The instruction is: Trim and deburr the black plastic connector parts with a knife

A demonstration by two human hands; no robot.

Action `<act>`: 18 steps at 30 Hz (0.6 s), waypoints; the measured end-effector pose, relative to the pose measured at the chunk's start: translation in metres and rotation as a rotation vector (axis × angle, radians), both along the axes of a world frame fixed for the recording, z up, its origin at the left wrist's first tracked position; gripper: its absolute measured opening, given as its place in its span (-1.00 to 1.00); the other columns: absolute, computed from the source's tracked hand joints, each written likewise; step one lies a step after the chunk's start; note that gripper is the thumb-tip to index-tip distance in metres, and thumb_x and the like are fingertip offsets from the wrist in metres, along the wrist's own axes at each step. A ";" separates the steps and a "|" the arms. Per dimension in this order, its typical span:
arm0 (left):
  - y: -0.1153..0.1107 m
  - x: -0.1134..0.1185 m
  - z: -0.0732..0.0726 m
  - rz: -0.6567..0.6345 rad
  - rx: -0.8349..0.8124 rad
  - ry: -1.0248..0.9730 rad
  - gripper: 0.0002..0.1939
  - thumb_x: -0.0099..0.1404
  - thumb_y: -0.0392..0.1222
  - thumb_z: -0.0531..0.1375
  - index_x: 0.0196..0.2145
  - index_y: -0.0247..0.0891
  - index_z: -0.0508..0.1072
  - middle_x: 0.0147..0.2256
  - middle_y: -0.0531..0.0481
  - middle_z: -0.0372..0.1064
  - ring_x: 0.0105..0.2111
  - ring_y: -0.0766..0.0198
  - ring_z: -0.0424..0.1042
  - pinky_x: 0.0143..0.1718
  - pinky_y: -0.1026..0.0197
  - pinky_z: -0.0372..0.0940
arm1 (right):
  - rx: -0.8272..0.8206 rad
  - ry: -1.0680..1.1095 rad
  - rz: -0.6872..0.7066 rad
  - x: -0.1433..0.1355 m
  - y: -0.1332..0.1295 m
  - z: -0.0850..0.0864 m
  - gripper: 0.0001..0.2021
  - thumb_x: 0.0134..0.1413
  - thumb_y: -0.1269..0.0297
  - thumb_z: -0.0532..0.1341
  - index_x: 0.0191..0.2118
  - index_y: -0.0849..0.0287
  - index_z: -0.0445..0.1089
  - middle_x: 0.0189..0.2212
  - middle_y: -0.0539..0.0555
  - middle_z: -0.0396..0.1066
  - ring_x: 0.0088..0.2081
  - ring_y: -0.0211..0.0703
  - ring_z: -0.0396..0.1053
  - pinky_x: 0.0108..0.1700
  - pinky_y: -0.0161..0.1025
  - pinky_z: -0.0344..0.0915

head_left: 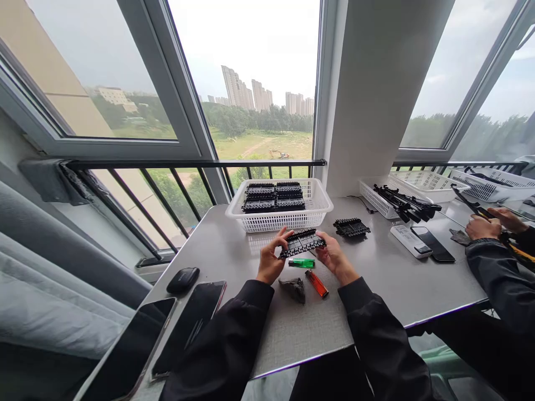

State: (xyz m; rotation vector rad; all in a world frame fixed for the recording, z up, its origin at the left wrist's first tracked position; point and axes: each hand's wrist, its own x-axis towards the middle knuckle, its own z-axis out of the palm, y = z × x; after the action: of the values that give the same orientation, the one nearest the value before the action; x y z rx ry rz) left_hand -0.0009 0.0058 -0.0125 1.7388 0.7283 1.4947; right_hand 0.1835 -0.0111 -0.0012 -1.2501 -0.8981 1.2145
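Observation:
Between my two hands is a flat black plastic part (304, 243) with toothed edges, held tilted above the table. My left hand (273, 255) pinches its left end, and my right hand (333, 257) grips the right end. Just below it lie a green lighter (301, 263), a red-orange lighter (316, 283) and a crumpled dark cloth (293, 289). Beyond my hands, a white plastic basket (284, 223) holds several similar black parts (273, 197). One more such toothed part (351, 227) rests on the table, right of my hands.
On the grey table (238, 267), phones (190, 326) and a black case (183, 281) lie at left. A white device (411, 241) and another phone (432, 244) lie at right. Further right, a co-worker's hands (484, 227) hold a black piece near more white baskets (378, 203).

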 end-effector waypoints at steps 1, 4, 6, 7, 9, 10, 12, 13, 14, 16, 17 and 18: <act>0.000 -0.001 0.002 0.006 -0.018 -0.025 -0.84 0.03 -0.43 0.13 -0.45 -0.19 0.31 0.06 -0.20 0.43 0.28 0.03 0.13 0.29 -0.11 -0.04 | 0.003 0.029 0.000 0.001 -0.001 0.001 -0.68 -0.02 -0.01 0.21 -0.46 0.16 0.22 -0.63 -0.07 0.25 -0.68 -0.41 0.05 -0.67 -0.42 -0.06; 0.002 -0.004 0.009 0.065 -0.173 -0.235 -0.74 0.02 -0.39 0.14 -0.28 -0.20 0.38 0.16 -0.17 0.32 0.21 0.03 0.25 0.18 -0.04 0.16 | 0.027 0.043 -0.016 0.005 -0.002 0.004 -0.70 -0.16 0.08 0.30 -0.50 0.16 0.22 -0.70 -0.16 0.11 -0.69 -0.44 -0.03 -0.68 -0.44 -0.11; 0.004 -0.007 0.013 0.028 -0.353 -0.355 -0.62 0.03 -0.34 0.16 -0.13 -0.20 0.39 0.15 -0.19 0.32 0.12 0.04 0.36 -0.05 0.10 0.36 | 0.055 0.021 -0.023 0.008 -0.004 0.007 -0.70 -0.18 0.07 0.31 -0.52 0.17 0.24 -0.74 -0.20 0.01 -0.70 -0.46 -0.11 -0.68 -0.43 -0.15; 0.005 -0.008 0.014 -0.011 -0.437 -0.392 -0.57 0.04 -0.30 0.18 -0.07 -0.21 0.39 0.13 -0.20 0.34 0.07 0.05 0.41 -0.19 0.18 0.39 | 0.071 0.002 -0.023 0.009 -0.005 0.008 -0.69 -0.19 0.06 0.31 -0.54 0.17 0.25 -0.76 -0.21 -0.02 -0.70 -0.46 -0.14 -0.68 -0.42 -0.17; 0.006 -0.009 0.014 -0.088 -0.561 -0.424 -0.49 0.08 -0.21 0.22 0.03 -0.22 0.37 0.07 -0.21 0.40 -0.07 0.12 0.49 -0.39 0.30 0.36 | 0.107 -0.045 -0.016 0.010 -0.008 0.013 -0.67 -0.19 0.03 0.32 -0.57 0.18 0.26 -0.77 -0.21 -0.02 -0.71 -0.46 -0.14 -0.68 -0.40 -0.18; 0.006 -0.008 0.014 -0.111 -0.596 -0.418 -0.46 0.09 -0.15 0.26 0.05 -0.22 0.36 0.02 -0.20 0.44 -0.17 0.17 0.51 -0.45 0.33 0.33 | 0.125 -0.073 -0.011 0.010 -0.010 0.016 -0.66 -0.18 0.02 0.32 -0.57 0.18 0.27 -0.76 -0.19 0.02 -0.71 -0.45 -0.10 -0.67 -0.39 -0.15; 0.005 -0.004 0.011 -0.153 -0.646 -0.357 -0.37 0.05 -0.09 0.35 0.08 -0.23 0.34 -0.15 -0.14 0.52 -0.35 0.26 0.51 -0.49 0.35 0.31 | 0.159 -0.135 0.006 0.010 -0.016 0.023 -0.67 -0.17 0.02 0.33 -0.56 0.21 0.34 -0.73 -0.13 0.14 -0.69 -0.41 0.02 -0.65 -0.37 -0.05; 0.004 -0.002 0.009 -0.166 -0.659 -0.328 -0.32 0.00 -0.08 0.39 0.07 -0.25 0.33 -0.23 -0.11 0.53 -0.40 0.27 0.50 -0.49 0.34 0.31 | 0.174 -0.165 0.017 0.011 -0.019 0.028 -0.68 -0.16 0.03 0.33 -0.54 0.22 0.38 -0.71 -0.10 0.21 -0.67 -0.38 0.09 -0.62 -0.37 0.00; 0.003 0.000 0.008 -0.179 -0.666 -0.312 -0.29 -0.05 -0.10 0.42 0.05 -0.26 0.33 -0.29 -0.08 0.54 -0.42 0.26 0.50 -0.47 0.33 0.32 | 0.185 -0.186 0.028 0.013 -0.024 0.032 -0.69 -0.15 0.04 0.33 -0.52 0.22 0.41 -0.68 -0.07 0.27 -0.65 -0.34 0.16 -0.60 -0.36 0.06; 0.002 0.002 0.006 -0.174 -0.659 -0.314 -0.26 -0.14 -0.12 0.46 0.00 -0.27 0.32 -0.34 -0.06 0.54 -0.42 0.22 0.50 -0.42 0.28 0.36 | 0.212 -0.279 0.055 0.022 -0.037 0.039 -0.72 -0.10 0.06 0.31 -0.47 0.21 0.47 -0.61 -0.01 0.37 -0.57 -0.26 0.28 -0.51 -0.33 0.16; 0.001 0.003 0.006 -0.162 -0.652 -0.321 -0.27 -0.16 -0.12 0.47 -0.03 -0.27 0.31 -0.36 -0.04 0.53 -0.43 0.22 0.50 -0.41 0.27 0.37 | 0.219 -0.339 0.065 0.029 -0.045 0.041 -0.74 -0.07 0.07 0.30 -0.44 0.21 0.49 -0.57 0.01 0.41 -0.51 -0.22 0.33 -0.46 -0.31 0.20; 0.002 0.002 0.006 -0.143 -0.645 -0.325 -0.29 -0.16 -0.12 0.47 -0.06 -0.26 0.31 -0.38 -0.02 0.53 -0.45 0.23 0.49 -0.41 0.26 0.37 | 0.234 -0.507 0.086 0.037 -0.055 0.041 -0.75 -0.02 0.09 0.27 -0.38 0.19 0.51 -0.50 0.04 0.46 -0.43 -0.18 0.38 -0.37 -0.28 0.25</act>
State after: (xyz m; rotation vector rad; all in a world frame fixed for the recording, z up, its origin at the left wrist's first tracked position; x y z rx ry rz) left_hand 0.0014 0.0075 -0.0069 1.0145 0.7822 1.2204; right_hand 0.2208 -0.0661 0.0399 -1.3588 -1.4316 0.8332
